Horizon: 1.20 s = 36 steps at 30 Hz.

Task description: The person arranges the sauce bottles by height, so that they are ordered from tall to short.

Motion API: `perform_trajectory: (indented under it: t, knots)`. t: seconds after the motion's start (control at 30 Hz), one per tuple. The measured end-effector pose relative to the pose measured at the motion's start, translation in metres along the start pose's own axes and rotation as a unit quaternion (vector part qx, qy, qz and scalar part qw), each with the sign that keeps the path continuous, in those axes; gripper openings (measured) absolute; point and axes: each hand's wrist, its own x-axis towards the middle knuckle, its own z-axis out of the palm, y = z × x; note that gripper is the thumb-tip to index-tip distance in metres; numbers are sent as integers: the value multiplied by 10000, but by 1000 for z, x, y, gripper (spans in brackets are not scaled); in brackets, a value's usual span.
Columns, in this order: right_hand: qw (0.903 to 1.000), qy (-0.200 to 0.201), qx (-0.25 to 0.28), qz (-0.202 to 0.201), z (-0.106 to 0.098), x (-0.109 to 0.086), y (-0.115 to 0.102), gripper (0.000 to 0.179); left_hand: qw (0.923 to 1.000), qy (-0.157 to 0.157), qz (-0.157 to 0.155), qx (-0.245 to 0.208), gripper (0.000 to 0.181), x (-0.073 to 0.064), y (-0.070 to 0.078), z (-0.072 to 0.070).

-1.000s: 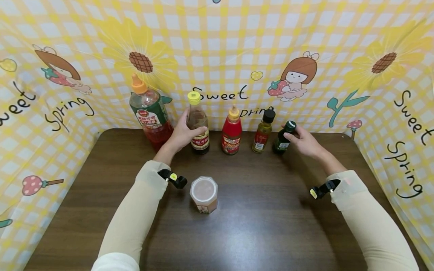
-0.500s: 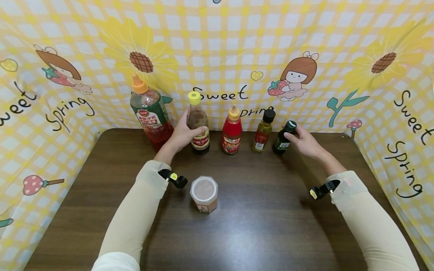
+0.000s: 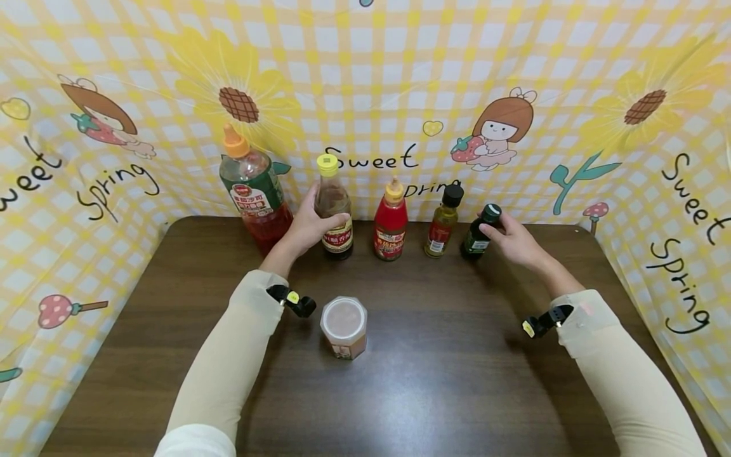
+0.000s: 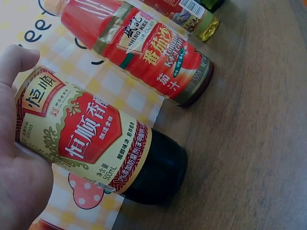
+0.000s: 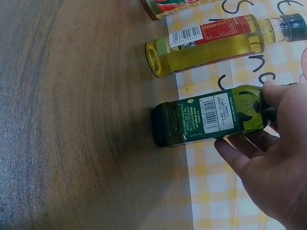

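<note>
Count: five bottles in a row across mid-frame, one jar (image 3: 344,327) below centre, two hands, one brown table (image 3: 440,387).

Left hand (image 3: 311,225), left of centre: thumb and fingers wrapped round the vinegar bottle (image 3: 337,238). Right hand (image 3: 516,241), right of centre: pinching the green bottle (image 3: 475,243) near its neck. Hands well apart.

Others: big orange-capped bottle (image 3: 249,190) far left of the row, ketchup bottle (image 3: 390,235) centre, black-capped oil bottle (image 3: 442,228) between ketchup and green.

Text: vinegar label reads 恒顺香醋, 500mL; ketchup says SHING KEE, TOMATO KETCHUP. Checked cloth (image 3: 365,76) behind — "Sweet" and "Spring", one "Spring" partly covered by bottles.

View differences: ketchup brand legible only in left wrist view. Right wrist view adds barcode detail on the green bottle and shows yellow oil clearly. Jar only in head view — its label's too small to read.
</note>
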Motion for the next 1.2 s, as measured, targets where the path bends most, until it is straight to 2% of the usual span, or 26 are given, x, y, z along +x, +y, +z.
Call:
perform_trajectory:
  t: [0.47, 0.67, 0.93, 1.2]
  knots:
    - [10000, 17, -51, -4, 0, -4, -5, 46, 9999, 20, 112, -5, 89, 0, 1, 1]
    - [9999, -98, -8, -53, -1, -8, -3, 45, 10000, 12, 86, -36, 89, 0, 0, 1]
    - [9997, -110, 129, 193, -7, -31, -4, 71, 10000, 4, 71, -59, 90, 0, -2, 1]
    - [9996, 79, 118, -254, -8, -62, -6, 69, 9997, 8, 163, -164, 85, 2, -4, 1]
